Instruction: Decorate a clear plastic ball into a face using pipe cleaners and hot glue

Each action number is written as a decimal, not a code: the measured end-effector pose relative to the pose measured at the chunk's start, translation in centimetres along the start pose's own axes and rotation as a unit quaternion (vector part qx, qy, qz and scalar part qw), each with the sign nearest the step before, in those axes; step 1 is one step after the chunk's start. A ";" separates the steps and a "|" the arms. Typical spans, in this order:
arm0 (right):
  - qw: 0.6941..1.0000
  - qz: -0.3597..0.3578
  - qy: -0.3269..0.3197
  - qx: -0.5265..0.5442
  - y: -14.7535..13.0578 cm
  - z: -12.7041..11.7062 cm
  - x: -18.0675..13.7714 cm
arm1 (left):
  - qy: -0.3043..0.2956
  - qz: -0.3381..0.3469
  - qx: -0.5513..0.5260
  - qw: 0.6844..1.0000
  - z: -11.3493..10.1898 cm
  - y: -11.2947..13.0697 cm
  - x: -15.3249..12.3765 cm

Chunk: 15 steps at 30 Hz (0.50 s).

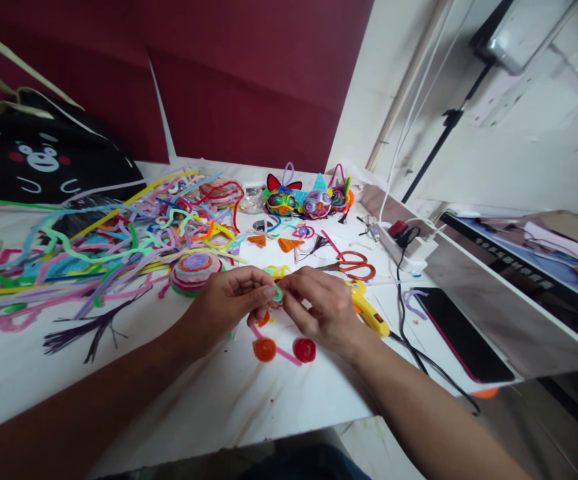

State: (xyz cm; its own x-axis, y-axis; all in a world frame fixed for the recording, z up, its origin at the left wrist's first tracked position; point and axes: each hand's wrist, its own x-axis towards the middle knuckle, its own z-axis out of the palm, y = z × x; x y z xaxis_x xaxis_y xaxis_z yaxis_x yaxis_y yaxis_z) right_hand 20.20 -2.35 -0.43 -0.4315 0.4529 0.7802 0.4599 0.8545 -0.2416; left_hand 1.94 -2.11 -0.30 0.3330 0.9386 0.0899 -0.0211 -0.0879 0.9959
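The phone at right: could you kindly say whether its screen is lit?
Dark: the phone shows a plain black face. Whether it is powered off, I cannot tell.

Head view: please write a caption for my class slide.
Two hands hold a small green piece over a white table, near scissors and colourful pipe cleaners.
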 end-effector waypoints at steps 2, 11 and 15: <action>0.997 0.054 0.014 0.060 -0.3 0.1 0.2 | 0.007 0.018 0.017 1.000 0.0 0.0 -0.1; 0.980 0.145 0.011 0.138 -0.3 0.4 0.2 | 0.053 0.033 0.056 0.996 0.4 0.1 -0.4; 0.993 0.075 0.013 0.086 -0.3 0.5 0.0 | 0.062 0.037 0.060 0.996 0.4 0.1 -0.3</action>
State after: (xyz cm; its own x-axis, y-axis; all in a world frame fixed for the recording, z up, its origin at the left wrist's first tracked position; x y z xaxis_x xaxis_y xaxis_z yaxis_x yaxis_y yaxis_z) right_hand 19.68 -2.45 -0.64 -0.3461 0.5738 0.7422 0.3771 0.8095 -0.4500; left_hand 2.22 -2.59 -0.27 0.2151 0.9616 0.1704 0.0741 -0.1901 0.9790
